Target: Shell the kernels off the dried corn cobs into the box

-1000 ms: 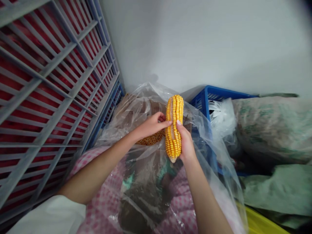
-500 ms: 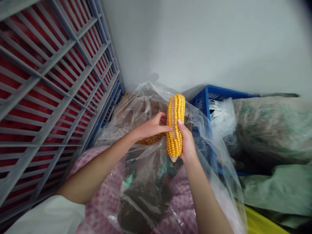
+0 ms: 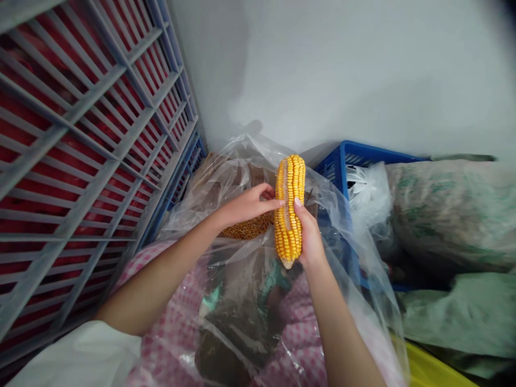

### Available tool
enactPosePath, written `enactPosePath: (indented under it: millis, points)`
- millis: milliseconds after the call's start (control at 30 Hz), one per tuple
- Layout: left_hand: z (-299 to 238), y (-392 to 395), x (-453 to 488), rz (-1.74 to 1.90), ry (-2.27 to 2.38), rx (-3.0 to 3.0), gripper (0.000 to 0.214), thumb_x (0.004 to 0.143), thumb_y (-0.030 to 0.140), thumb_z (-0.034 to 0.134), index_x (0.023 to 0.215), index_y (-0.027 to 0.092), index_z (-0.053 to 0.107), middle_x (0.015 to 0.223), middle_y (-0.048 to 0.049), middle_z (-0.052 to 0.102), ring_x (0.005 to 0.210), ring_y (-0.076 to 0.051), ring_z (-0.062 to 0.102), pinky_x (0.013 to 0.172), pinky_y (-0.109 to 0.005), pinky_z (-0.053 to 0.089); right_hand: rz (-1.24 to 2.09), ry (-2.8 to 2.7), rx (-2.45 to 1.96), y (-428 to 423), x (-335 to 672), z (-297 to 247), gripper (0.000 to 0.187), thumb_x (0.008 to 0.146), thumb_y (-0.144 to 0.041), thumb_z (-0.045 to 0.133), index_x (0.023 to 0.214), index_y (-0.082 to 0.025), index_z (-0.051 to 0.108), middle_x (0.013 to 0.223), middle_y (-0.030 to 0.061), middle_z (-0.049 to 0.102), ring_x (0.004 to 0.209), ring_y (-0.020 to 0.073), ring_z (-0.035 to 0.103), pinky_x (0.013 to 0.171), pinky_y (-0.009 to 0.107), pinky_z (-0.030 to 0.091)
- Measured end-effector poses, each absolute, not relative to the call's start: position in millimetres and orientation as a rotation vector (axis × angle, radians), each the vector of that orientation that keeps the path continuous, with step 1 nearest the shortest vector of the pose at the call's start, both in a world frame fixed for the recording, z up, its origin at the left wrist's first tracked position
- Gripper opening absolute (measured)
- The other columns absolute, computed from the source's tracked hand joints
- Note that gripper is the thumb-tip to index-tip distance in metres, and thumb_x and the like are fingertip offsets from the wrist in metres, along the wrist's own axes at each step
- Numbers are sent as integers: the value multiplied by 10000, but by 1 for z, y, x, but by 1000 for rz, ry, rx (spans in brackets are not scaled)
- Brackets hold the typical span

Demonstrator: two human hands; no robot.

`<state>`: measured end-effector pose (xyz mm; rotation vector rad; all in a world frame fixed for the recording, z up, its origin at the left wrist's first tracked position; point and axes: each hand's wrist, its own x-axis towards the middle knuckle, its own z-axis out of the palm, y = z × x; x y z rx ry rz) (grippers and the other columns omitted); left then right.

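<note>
A yellow corn cob [image 3: 296,220] stands nearly upright in the middle, its pale tip pointing down. A narrow strip along its left side is bare of kernels. My right hand [image 3: 309,231] is closed around the cob's right side, thumb on the front. My left hand [image 3: 256,204] grips the left side, its thumb laid against the bare strip and its curled fingers partly hidden beside the cob. Below and behind, loose corn kernels [image 3: 248,228] lie in a clear plastic bag [image 3: 237,269] spread over my lap.
A tall grey-blue slatted crate [image 3: 116,156] with red contents rises on the left. To the right, a blue crate [image 3: 342,166] holds white plastic [image 3: 368,196] beside a large filled sack [image 3: 455,209]. Pale green cloth [image 3: 463,317] and something yellow [image 3: 431,360] lie lower right.
My left thumb has moved up along the cob's bare strip, and more of the loose kernels shows below the hand. My right hand and the corn cob have hardly moved.
</note>
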<state>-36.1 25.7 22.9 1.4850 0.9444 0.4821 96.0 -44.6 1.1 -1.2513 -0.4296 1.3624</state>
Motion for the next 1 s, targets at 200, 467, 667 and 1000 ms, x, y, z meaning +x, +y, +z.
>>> enactPosePath:
  millis: [200,467,667,1000]
  points:
    - [31,42,-47,844,1157,1218,323,805,387,471,575,162,447,550,33,441,503,-63,434,504,-208,335,1424,-418,-1279,-47,95,5,359,622,-450,684,846,-170,655,732,12,682,645,161,617,605,268,470]
    - [26,43,-43,1041,1156,984,279,828,276,454,574,170,403,535,38,398,471,-56,401,483,-193,359,1483,-394,-1223,-48,93,4,357,632,-464,673,861,-190,653,748,10,693,676,185,638,646,297,487]
    - [18,27,-28,840,1081,990,388,818,535,385,888,187,543,880,-46,582,716,-138,559,587,-255,429,1470,-403,-1211,-48,94,3,386,666,-509,629,878,-186,642,785,17,697,697,189,634,646,297,493]
    - [2,3,-8,849,1186,1144,552,799,631,312,1039,161,477,1014,-96,579,953,-196,547,815,-301,424,1216,-720,-1386,-50,66,-9,323,772,-484,515,908,-205,606,837,2,654,799,166,586,712,262,435]
